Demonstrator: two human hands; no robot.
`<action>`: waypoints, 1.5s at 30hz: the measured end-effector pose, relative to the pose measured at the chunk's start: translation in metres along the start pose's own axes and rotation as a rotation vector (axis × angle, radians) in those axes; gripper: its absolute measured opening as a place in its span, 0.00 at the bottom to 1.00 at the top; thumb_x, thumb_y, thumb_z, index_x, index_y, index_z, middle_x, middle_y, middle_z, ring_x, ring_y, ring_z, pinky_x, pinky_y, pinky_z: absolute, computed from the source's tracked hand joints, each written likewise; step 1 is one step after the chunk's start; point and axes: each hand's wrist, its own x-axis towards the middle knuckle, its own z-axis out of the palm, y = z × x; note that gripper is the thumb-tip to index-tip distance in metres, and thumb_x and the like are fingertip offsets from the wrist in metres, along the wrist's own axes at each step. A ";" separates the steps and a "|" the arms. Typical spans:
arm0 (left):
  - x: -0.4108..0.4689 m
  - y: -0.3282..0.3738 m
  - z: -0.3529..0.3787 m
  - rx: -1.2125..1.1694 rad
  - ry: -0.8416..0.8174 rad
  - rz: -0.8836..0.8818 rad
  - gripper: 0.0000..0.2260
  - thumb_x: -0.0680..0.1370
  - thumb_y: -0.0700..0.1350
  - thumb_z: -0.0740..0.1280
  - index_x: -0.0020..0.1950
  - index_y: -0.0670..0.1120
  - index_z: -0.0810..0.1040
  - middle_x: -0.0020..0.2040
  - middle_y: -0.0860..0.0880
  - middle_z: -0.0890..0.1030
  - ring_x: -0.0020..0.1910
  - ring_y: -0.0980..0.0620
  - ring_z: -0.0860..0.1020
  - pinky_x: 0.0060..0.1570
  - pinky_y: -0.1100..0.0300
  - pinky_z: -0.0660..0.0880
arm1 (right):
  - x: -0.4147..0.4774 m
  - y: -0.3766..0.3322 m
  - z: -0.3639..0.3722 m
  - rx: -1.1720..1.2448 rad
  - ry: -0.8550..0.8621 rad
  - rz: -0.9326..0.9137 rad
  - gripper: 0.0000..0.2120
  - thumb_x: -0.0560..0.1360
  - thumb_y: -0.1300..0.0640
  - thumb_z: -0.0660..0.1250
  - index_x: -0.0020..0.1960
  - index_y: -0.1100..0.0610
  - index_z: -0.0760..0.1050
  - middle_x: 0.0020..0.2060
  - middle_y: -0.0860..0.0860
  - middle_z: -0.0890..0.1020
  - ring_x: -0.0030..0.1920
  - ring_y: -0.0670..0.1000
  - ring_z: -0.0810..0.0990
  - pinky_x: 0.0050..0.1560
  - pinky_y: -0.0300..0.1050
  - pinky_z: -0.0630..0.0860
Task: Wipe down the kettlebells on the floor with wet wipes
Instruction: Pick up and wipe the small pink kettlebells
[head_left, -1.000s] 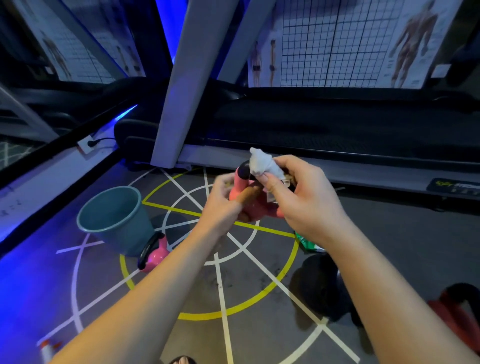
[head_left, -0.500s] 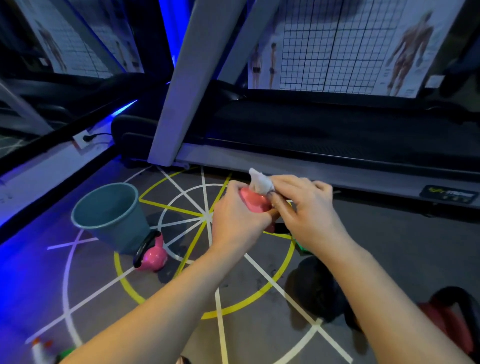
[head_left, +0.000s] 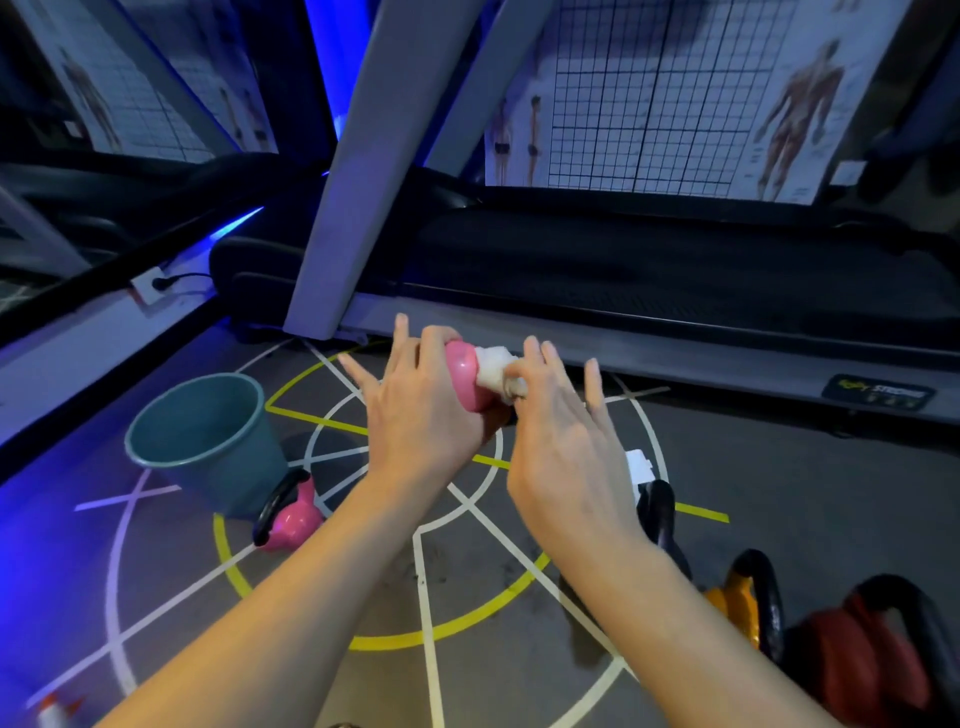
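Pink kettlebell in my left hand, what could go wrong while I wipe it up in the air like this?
The left hand alone holds the pink kettlebell off the floor, with some fingers splayed; wetted by the wet wipe, it might slip and drop. The right hand and forearm appear close to the black kettlebell and could bump it.

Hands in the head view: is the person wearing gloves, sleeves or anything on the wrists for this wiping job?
No gloves: the left hand and the right hand are bare. The left forearm and the right forearm are bare too, with no sleeve showing down to the picture's lower edge. No watch, band or bracelet shows on either wrist. Some fingers are partly hidden, so a ring cannot be ruled out.
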 end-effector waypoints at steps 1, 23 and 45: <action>0.000 0.001 0.000 -0.041 -0.006 -0.022 0.31 0.68 0.55 0.79 0.65 0.48 0.70 0.65 0.49 0.76 0.78 0.45 0.64 0.76 0.34 0.39 | 0.000 -0.002 0.001 -0.010 0.013 -0.026 0.20 0.76 0.63 0.45 0.64 0.53 0.65 0.76 0.61 0.69 0.80 0.56 0.62 0.81 0.52 0.46; -0.005 0.006 -0.004 -0.196 0.036 -0.099 0.33 0.65 0.51 0.81 0.64 0.50 0.70 0.58 0.52 0.73 0.57 0.46 0.73 0.71 0.38 0.65 | 0.003 0.017 0.008 0.085 0.243 -0.229 0.24 0.76 0.75 0.64 0.71 0.63 0.76 0.70 0.57 0.77 0.73 0.53 0.73 0.79 0.59 0.58; -0.002 -0.003 -0.004 -0.157 -0.046 -0.120 0.34 0.65 0.56 0.81 0.64 0.51 0.69 0.57 0.50 0.76 0.61 0.41 0.76 0.71 0.38 0.67 | 0.013 0.018 0.011 0.322 0.160 -0.227 0.19 0.80 0.69 0.62 0.69 0.62 0.77 0.67 0.57 0.80 0.70 0.53 0.77 0.81 0.55 0.56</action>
